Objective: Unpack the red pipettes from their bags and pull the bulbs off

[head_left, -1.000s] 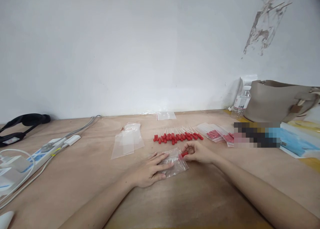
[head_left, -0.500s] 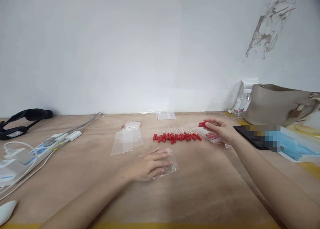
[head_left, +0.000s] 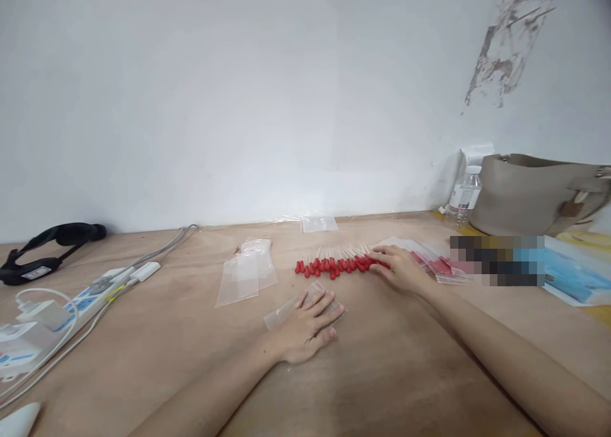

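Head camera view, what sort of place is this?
Likely a makeshift workspace in a plain room, though I can't be sure: red-tipped sticks and clear plastic bags lie on a wooden table against a wall, with a power strip at the left.

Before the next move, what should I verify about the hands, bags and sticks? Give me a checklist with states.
1. Left hand resting on the clear bag: ok, palm down, fingers spread.
2. Right hand at the red-tipped sticks: ok, at the row's right end.
3. Right hand gripping any stick: cannot tell, contact is unclear.
4. Clear bag's mouth open: cannot tell, partly covered.
5. Bags with red contents fully visible: not ok, right hand partly hides them.
6. Hands apart from power strip: ok.
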Demonstrator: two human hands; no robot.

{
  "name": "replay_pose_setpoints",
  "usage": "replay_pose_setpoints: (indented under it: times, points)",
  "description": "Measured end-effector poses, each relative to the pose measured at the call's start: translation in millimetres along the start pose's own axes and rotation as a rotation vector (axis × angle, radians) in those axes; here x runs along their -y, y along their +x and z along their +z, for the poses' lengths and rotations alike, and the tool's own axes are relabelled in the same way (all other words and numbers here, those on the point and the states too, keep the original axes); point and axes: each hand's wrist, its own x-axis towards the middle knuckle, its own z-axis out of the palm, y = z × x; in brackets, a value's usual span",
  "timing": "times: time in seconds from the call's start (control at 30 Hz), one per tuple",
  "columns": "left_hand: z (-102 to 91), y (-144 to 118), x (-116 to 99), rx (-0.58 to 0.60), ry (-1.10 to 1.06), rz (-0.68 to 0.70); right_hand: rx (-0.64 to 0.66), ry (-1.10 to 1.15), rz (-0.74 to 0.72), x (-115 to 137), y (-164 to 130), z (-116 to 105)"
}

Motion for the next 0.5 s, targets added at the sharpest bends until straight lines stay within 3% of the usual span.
replay_pose_setpoints:
  times: [0.1,0.2,0.27,0.33,0.43,0.5]
  points:
    - [-4.0,0,-2,-0.134,-0.115,-0.093,-0.105,0.03,0.061,18,2,-10]
    - [-12.7,2,4,-0.367,-0.203,-0.174,-0.177,0.142,0.046,55,0,-16]
    - [-16.2,3,13,-0.506,-0.209,-0.251,-0.08,0.205,-0.057,84,-5,-17]
    - [-15.7,4,24,-0.57,-0.191,-0.343,0.082,0.233,-0.194,108,-13,-15]
    - [-9.1,5,35,-0.537,-0.197,-0.461,0.279,0.272,-0.281,126,-22,-8]
    - [-4.2,6,37,-0.484,-0.258,-0.502,0.291,0.278,-0.266,125,-22,-5]
